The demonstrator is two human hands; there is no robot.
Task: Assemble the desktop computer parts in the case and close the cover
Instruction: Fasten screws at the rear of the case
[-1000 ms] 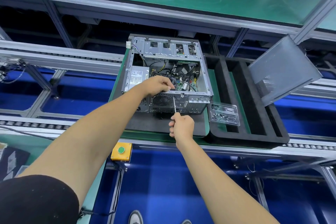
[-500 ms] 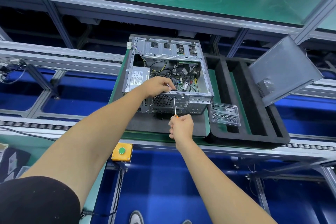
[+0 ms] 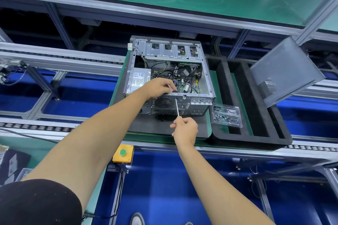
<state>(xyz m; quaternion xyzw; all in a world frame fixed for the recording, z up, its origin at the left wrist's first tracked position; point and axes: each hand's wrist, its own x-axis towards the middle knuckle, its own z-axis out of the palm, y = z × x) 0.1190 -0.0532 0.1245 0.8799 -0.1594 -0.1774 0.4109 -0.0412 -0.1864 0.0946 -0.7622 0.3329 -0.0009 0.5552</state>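
A yellow button box (image 3: pixel 123 154) with a green button hangs below the conveyor rail (image 3: pixel 54 129).

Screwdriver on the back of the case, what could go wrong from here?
The screwdriver meets the computer case at a slant beside the fan grille, so the tip might slip off. The left hand grips the rim just above, in a slip's path. The side cover leans unsecured and might slide.

I see bright, even overhead light, soft shadows, sharp focus at centre, and wide-angle bending toward the edges.
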